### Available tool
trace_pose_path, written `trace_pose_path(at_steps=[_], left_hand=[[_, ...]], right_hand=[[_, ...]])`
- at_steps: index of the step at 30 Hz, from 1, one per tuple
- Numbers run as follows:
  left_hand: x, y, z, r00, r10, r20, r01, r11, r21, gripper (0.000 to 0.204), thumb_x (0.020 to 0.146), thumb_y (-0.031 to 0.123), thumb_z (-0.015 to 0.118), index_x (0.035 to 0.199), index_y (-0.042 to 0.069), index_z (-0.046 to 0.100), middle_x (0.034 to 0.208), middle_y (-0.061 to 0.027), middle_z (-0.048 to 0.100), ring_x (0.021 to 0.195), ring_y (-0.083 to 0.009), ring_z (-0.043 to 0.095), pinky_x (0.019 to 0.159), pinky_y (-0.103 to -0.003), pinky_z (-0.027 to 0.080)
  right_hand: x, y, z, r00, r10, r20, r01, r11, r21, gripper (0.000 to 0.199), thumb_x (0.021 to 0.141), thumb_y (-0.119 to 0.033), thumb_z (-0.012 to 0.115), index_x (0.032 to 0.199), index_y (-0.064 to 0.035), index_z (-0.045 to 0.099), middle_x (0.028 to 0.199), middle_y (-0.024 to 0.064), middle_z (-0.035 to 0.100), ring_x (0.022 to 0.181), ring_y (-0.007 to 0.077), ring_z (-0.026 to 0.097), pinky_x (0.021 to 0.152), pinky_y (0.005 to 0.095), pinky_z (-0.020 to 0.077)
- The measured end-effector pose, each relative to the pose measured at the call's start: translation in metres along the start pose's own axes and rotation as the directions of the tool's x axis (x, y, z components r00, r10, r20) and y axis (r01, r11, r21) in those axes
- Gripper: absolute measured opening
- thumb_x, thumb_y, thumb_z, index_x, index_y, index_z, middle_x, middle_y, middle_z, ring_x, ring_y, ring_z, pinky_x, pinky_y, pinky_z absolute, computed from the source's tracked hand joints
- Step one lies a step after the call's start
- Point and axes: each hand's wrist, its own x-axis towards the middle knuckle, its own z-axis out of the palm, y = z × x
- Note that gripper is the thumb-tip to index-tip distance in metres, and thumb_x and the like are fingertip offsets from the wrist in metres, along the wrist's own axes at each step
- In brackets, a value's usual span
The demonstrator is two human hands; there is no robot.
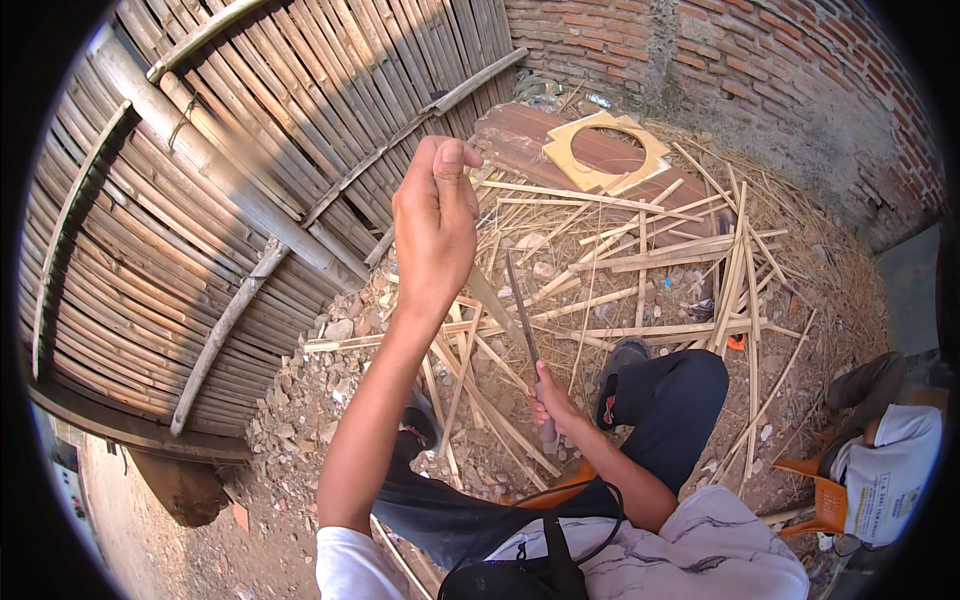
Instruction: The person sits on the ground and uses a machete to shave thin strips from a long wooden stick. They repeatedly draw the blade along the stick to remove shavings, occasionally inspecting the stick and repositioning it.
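Left hand (436, 215) raised, pinching bamboo strip (490, 300) top, steadying it; right hand (553, 405) fisted on knife (527, 345), blade along strip.

Bamboo strip and knife, held up over the littered ground

We see a thin, pale bamboo strip (487, 290) slanting from upper left, near the middle of the scene, down toward the right. Against it lies our knife (524, 335), its narrow dark blade pointing up and far, its grey handle low and near, the blade crossing the strip at mid-length.
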Motion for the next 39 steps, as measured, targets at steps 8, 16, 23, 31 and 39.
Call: trace_pose_path(at_steps=[8, 16, 23, 31, 39], left_hand=[[-0.004, -0.005, -0.014, 0.999, -0.032, -0.011, 0.032, 0.999, -0.024, 0.041, 0.113, 0.036, 0.04, 0.095, 0.004, 0.06, 0.059, 0.0032, 0.041, 0.054, -0.0055, 0.039, 0.051, -0.027, 0.033], [-0.008, -0.008, -0.021, 1.0, 0.004, 0.009, -0.004, 0.999, -0.032, 0.044, 0.113, 0.043, 0.035, 0.101, 0.007, 0.058, 0.056, 0.0067, 0.032, 0.047, -0.0031, 0.027, 0.044, -0.024, 0.023], [-0.024, -0.006, -0.04, 0.996, -0.082, 0.022, 0.084, 0.988, -0.13, 0.041, 0.113, 0.043, 0.035, 0.105, 0.008, 0.056, 0.056, 0.0073, 0.029, 0.048, -0.003, 0.024, 0.044, -0.024, 0.02], [-0.025, -0.004, -0.05, 0.985, -0.1, 0.137, 0.13, 0.964, -0.232, 0.043, 0.113, 0.043, 0.034, 0.102, 0.007, 0.055, 0.055, 0.0071, 0.031, 0.047, -0.0031, 0.026, 0.044, -0.024, 0.022], [-0.022, -0.011, -0.055, 0.992, -0.086, 0.094, 0.105, 0.971, -0.213, 0.042, 0.113, 0.041, 0.035, 0.102, 0.007, 0.056, 0.055, 0.0065, 0.033, 0.047, -0.0027, 0.027, 0.044, -0.023, 0.023]], right_hand=[[-0.007, -0.02, 0.02, 0.987, -0.154, 0.049, 0.159, 0.977, -0.143, 0.059, 0.104, -0.063, 0.041, 0.075, -0.0117, 0.045, 0.054, -0.003, 0.036, 0.04, 0.0099, 0.033, 0.038, 0.0301, 0.0295], [0.037, 0.039, -0.029, 0.98, 0.172, -0.096, -0.172, 0.985, 0.017, 0.062, 0.101, -0.069, 0.04, 0.08, -0.0116, 0.045, 0.055, -0.0035, 0.036, 0.039, 0.0097, 0.032, 0.041, 0.0298, 0.0329], [0.015, 0.008, 0.001, 0.995, -0.074, 0.07, 0.085, 0.984, -0.155, 0.059, 0.105, -0.064, 0.038, 0.08, -0.0107, 0.045, 0.054, -0.0029, 0.036, 0.038, 0.0085, 0.03, 0.038, 0.0265, 0.0296], [-0.02, -0.031, 0.046, 0.96, -0.173, 0.219, 0.169, 0.985, 0.037, 0.058, 0.105, -0.063, 0.037, 0.082, -0.0107, 0.044, 0.053, -0.0024, 0.034, 0.038, 0.0086, 0.029, 0.038, 0.0264, 0.0282], [0.005, -0.007, 0.01, 0.99, 0.117, 0.08, -0.118, 0.993, 0.013, 0.059, 0.105, -0.063, 0.036, 0.079, -0.0107, 0.044, 0.052, -0.0025, 0.034, 0.038, 0.0092, 0.031, 0.038, 0.0271, 0.0288]])
